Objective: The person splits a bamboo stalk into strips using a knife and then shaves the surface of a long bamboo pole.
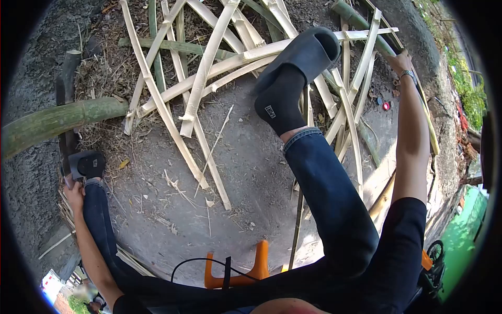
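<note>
My right hand is closed at the upper right, around a long bamboo strip that runs down past my forearm. Just beside it lies the end of a green bamboo pole. At the far left, my left hand is closed low down by my left slipper, near the foot of a dark wooden post. What its fingers hold is too small to make out. My right slipper is over a heap of pale split bamboo strips.
A thick green bamboo pole lies across the dark post. An orange plastic object and a black cord are below my legs. Bamboo shavings litter the ground. A small red round object lies at right.
</note>
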